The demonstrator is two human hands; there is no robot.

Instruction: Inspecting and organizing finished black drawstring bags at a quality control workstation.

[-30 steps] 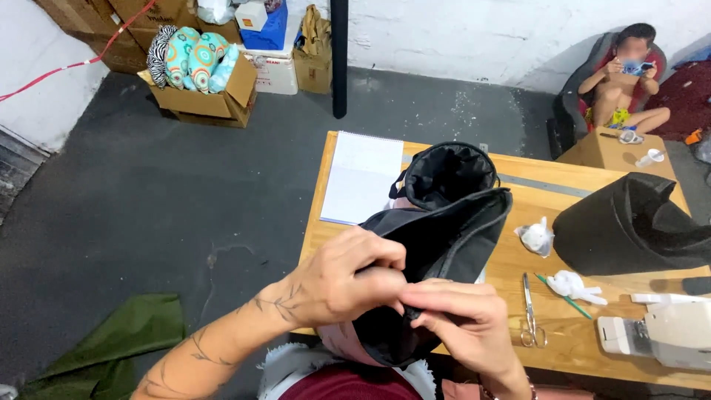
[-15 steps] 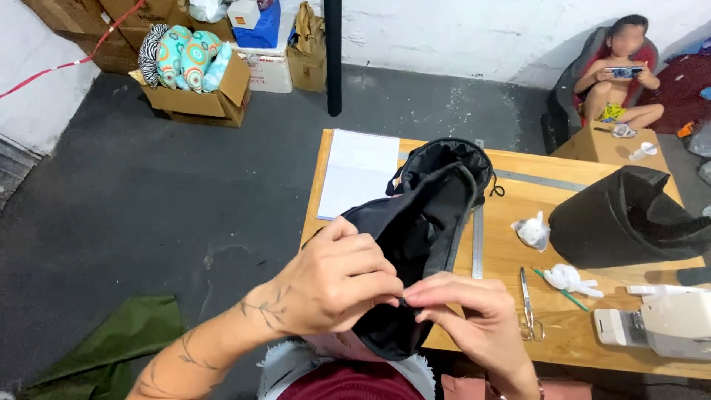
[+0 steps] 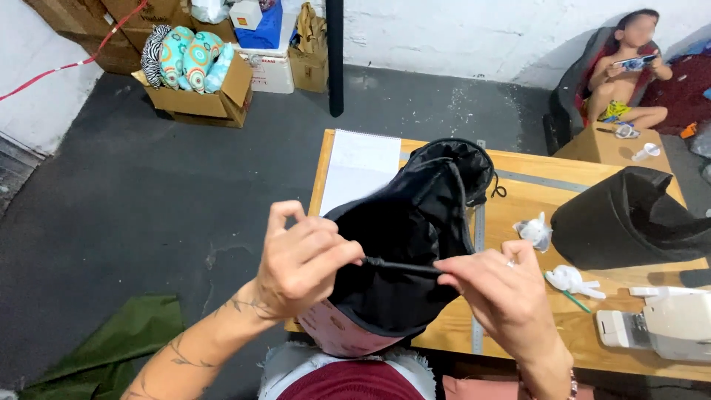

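Fingers (image 3: 348,255) pinching black cord (image 3: 400,266), stretched taut left-right

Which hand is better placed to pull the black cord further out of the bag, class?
Probably the right hand: it pinches the black cord at its free end, while the left hand grips where it meets the black bag.

Hands: left hand (image 3: 300,259) and right hand (image 3: 492,285) now apart, no longer bunched together
Cord: black cord (image 3: 400,266) now stretched taut between fingertips; earlier hidden
Bag: black fabric bag (image 3: 415,230) now lower against the hands
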